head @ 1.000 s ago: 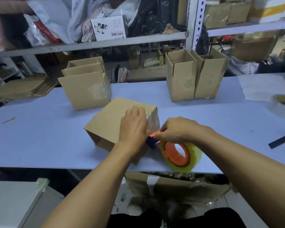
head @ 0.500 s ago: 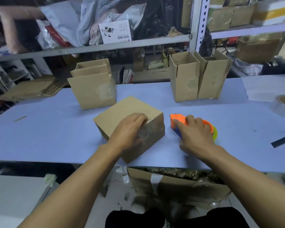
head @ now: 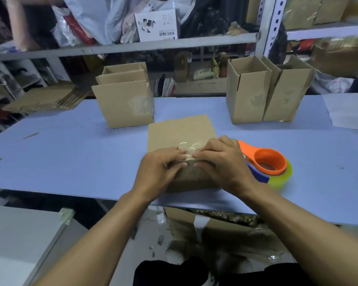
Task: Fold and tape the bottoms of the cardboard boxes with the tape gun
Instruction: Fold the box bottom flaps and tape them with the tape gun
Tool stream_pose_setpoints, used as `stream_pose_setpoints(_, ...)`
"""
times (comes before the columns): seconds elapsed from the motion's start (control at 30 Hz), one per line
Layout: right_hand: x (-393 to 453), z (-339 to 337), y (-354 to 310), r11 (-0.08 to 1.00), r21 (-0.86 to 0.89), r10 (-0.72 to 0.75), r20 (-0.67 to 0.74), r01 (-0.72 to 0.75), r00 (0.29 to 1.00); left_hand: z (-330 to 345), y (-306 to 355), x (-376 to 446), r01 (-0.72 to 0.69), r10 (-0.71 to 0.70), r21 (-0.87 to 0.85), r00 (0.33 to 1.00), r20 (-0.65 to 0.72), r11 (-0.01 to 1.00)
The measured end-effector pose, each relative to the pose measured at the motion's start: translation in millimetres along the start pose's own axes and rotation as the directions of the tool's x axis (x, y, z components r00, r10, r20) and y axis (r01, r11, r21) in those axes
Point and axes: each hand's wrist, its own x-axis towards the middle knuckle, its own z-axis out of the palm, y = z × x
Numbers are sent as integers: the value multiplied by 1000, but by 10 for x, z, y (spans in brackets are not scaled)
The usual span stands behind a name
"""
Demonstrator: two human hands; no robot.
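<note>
A brown cardboard box (head: 181, 133) lies on its side at the near edge of the blue table (head: 70, 157), its taped bottom facing me. My left hand (head: 159, 172) and my right hand (head: 221, 164) both press on the clear tape at the box's near top edge, fingertips nearly touching. The orange tape gun (head: 267, 162) with its clear-yellow roll lies on the table just right of my right hand, untouched.
Nested open boxes (head: 125, 102) stand at the back left and two upright boxes (head: 265, 93) at the back right. Flat cardboard blanks (head: 43, 99) lie far left. Cluttered metal shelving runs behind. A carton (head: 215, 228) sits on the floor under the table.
My right hand has let go of the tape gun and joined the left on the box. The box has been turned square to me, taped face toward me.
</note>
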Motion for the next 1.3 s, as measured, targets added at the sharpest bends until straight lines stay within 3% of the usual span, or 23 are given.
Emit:
stream_pose_setpoints(0.1, 71, 52, 54, 995, 46, -91, -8, 91, 996, 30, -26, 13, 5, -5, -6, 1000, -8, 1000)
stream_pose_setpoints(0.3, 66, -48, 204, 974, 198, -118, 43, 107, 992, -117, -155, 1, -93, 94, -11, 991, 97, 996)
stream_pose_setpoints(0.5, 68, -79, 211, 976, 182, -132, 61, 119, 989, -186, -104, 3, 7, -4, -27, 993, 118, 1000)
stream_pose_setpoints(0.57, 78, -112, 197, 980, 165, -126, 98, 109, 987, -262, -146, 51, 12, -16, 25, 984, 177, 1000)
stream_pose_setpoints(0.67, 146, -18, 147, 993, 39, -116, 117, 112, 986, -212, -161, 154, -91, 40, 180, 962, 269, 979)
stream_pose_setpoints(0.8, 175, 158, 188, 986, -11, -164, 49, 165, 985, -90, -208, 159, -122, 60, 242, 967, 248, 963)
stream_pose_setpoints(0.93, 186, 91, 230, 959, -126, -227, 205, 255, 952, -76, -202, 135, -167, 51, 377, 953, 298, 911)
stream_pose_setpoints(1.0, 200, 76, 226, 966, -108, -207, 231, 236, 951, -73, -158, 151, -198, 45, 459, 945, 323, 866)
stream_pose_setpoints(1.13, 194, 103, 203, 977, -38, -205, 139, 212, 969, -38, -161, 138, -188, 48, 544, 964, 261, 818)
stream_pose_setpoints(1.23, 227, 41, 225, 942, -143, -254, 294, 305, 921, -33, -159, 154, -174, -27, 580, 946, 322, 795)
stream_pose_setpoints(1.3, 215, 1, 252, 946, -158, -207, 374, 282, 904, -70, -127, 177, -146, -116, 598, 919, 377, 788)
